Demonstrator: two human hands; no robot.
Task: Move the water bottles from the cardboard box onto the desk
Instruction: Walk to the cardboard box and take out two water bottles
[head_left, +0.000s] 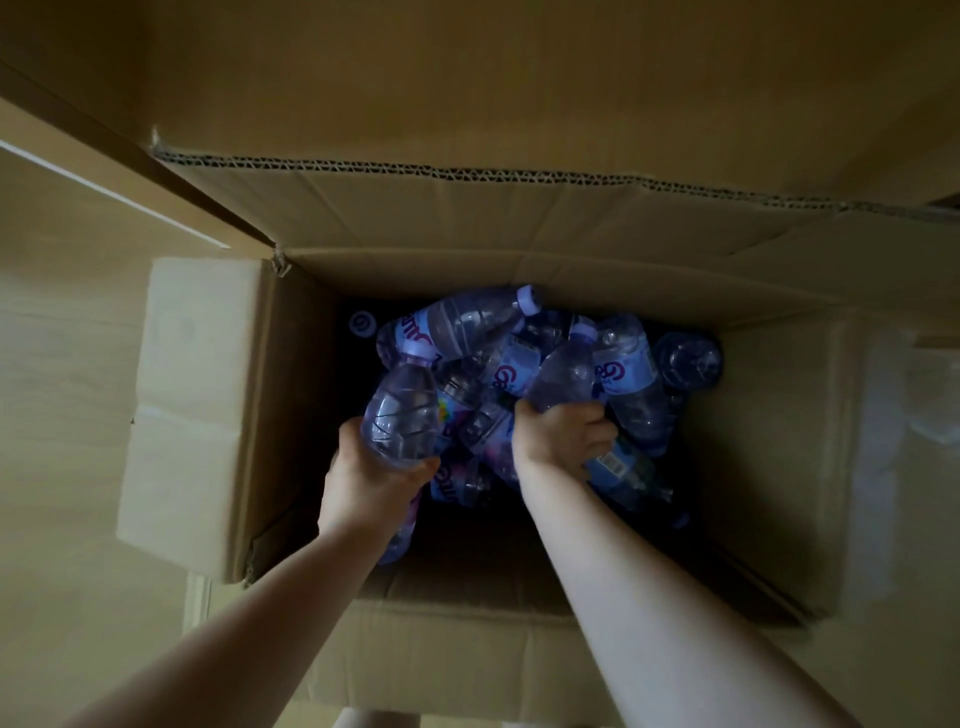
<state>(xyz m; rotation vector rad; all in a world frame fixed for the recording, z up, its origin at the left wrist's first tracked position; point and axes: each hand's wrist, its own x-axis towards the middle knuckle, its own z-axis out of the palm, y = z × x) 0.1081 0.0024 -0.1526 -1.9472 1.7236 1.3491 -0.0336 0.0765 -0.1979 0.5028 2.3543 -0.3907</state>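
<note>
Open cardboard box (769, 415), piled bottles (631, 374), each hand (374, 478) gripping one
</note>
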